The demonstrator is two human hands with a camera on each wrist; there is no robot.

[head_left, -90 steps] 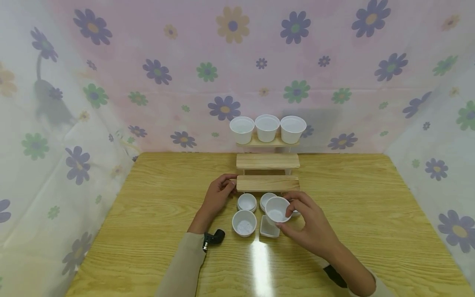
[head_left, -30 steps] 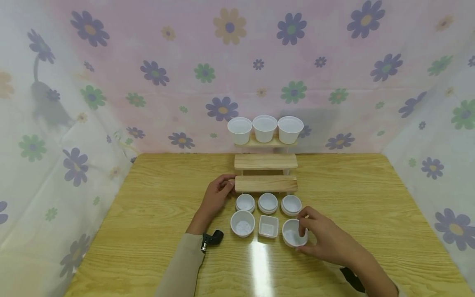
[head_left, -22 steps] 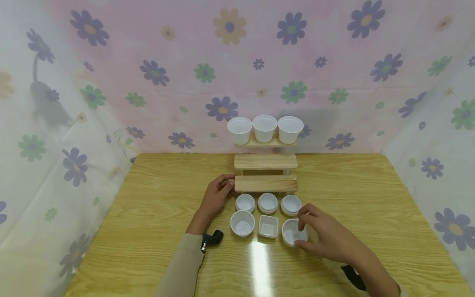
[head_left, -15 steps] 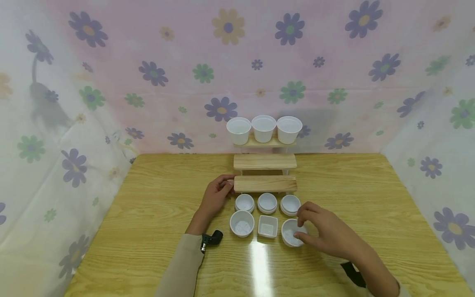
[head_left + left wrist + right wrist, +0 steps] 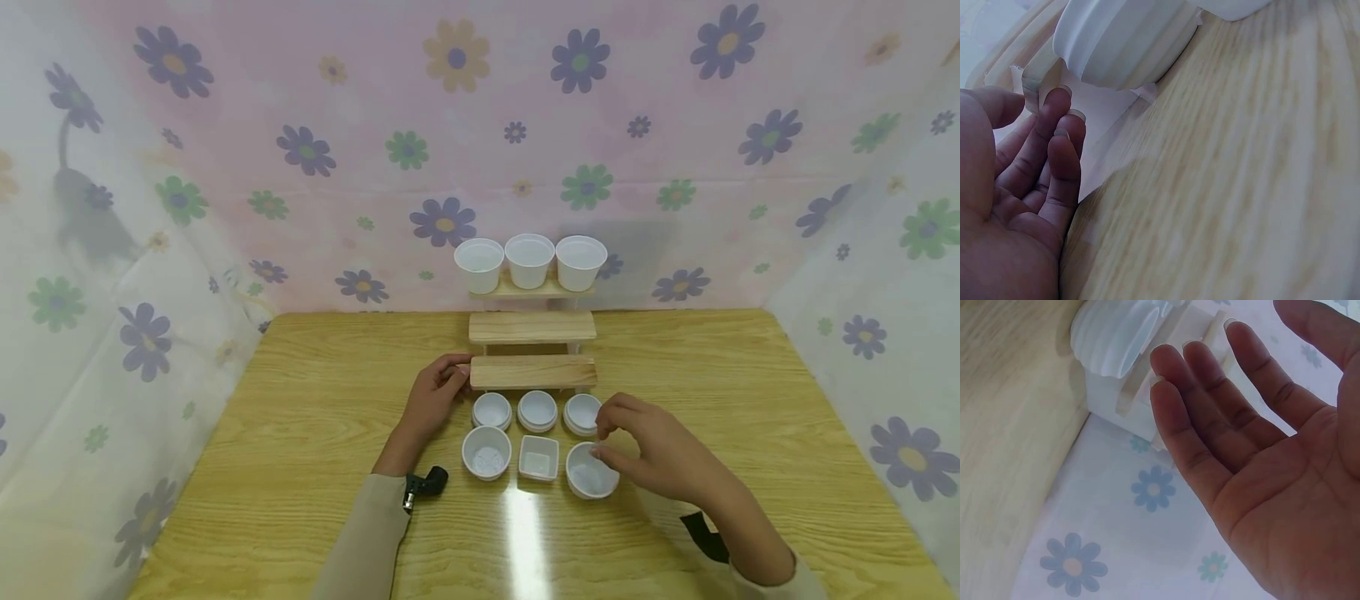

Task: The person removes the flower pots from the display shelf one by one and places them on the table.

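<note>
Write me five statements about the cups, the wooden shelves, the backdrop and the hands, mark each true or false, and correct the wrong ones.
1. Three white pots stand in a row on the top shelf. True.
2. The square cup is at the right end of the front row. False: it sits between two round bowls.
3. The right hand grips the square cup. False: it holds nothing, over by the right-hand round bowl.
4. The left hand is at the left end of the lowest shelf. True.
5. The backdrop is striped. False: it has a flower print.
</note>
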